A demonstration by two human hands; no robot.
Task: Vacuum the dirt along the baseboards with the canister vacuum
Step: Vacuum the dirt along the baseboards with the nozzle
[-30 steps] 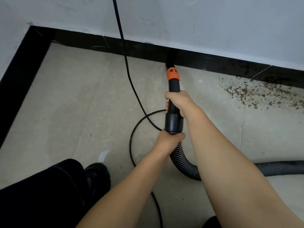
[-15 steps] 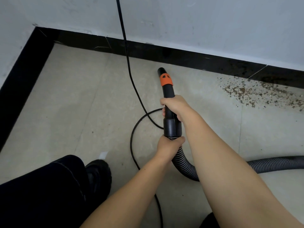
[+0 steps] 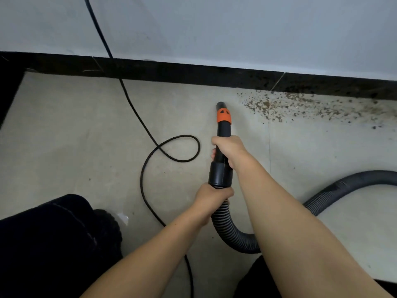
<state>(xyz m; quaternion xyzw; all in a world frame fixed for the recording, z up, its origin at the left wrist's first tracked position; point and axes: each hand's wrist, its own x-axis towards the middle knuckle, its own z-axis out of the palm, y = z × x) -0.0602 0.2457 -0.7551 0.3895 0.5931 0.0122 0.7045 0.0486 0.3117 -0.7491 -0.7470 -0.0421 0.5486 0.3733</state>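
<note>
The black vacuum nozzle [image 3: 223, 130] with an orange band points at the floor a short way before the black baseboard [image 3: 193, 75]. My right hand [image 3: 231, 149] grips the nozzle tube in its middle. My left hand [image 3: 211, 197] grips the ribbed grey hose [image 3: 234, 235] just below the nozzle's wide collar. A patch of brown dirt [image 3: 300, 108] lies along the baseboard to the right of the nozzle tip, a small gap away. The canister itself is out of view.
A black power cord [image 3: 137, 117] runs down the wall and loops on the tiled floor left of the nozzle. The hose curves off to the right edge. My dark trouser leg and shoe [image 3: 64, 237] are at lower left. A corner lies at far left.
The nozzle has pulled back from the baseboard and shifted right, closer to the dirt patch. My view has turned right with it. Both hands keep the same grip.
</note>
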